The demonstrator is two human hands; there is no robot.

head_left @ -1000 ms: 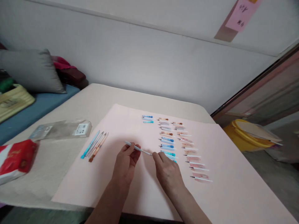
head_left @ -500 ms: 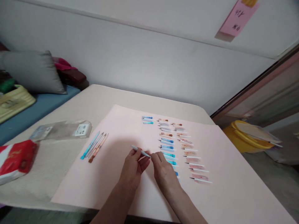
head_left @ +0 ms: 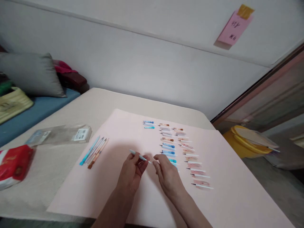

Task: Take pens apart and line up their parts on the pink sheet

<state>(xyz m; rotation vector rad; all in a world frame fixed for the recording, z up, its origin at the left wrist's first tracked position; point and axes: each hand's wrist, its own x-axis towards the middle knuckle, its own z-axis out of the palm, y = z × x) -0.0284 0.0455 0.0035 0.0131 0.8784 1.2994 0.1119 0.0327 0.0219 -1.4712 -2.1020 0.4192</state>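
Note:
My left hand (head_left: 131, 169) pinches a slim pale blue pen (head_left: 140, 156), which slants down to the right over the pink sheet (head_left: 114, 196). Just beyond the pen's right end is my right hand (head_left: 167, 172), its thumb and forefinger a little apart, with nothing visible between them. Beside it lie columns of pen parts: blue pen barrels (head_left: 168, 152), brown-ended ones (head_left: 167, 139) and pinkish ones (head_left: 198, 172), with thin white refills (head_left: 201, 186) alongside. To the left several whole-looking pens (head_left: 97, 152) lie side by side, one of them bright blue.
A clear plastic sleeve (head_left: 61, 134) with a label lies on the cream table cover (head_left: 133, 99), near a red and white packet (head_left: 15, 164). Beyond the right side stands a yellow bucket (head_left: 244, 142). A grey cushion (head_left: 30, 74) is at the back left.
My right hand has come away from the pen's end, and its fingers have parted. My left hand still holds the pen. The view has shifted slightly.

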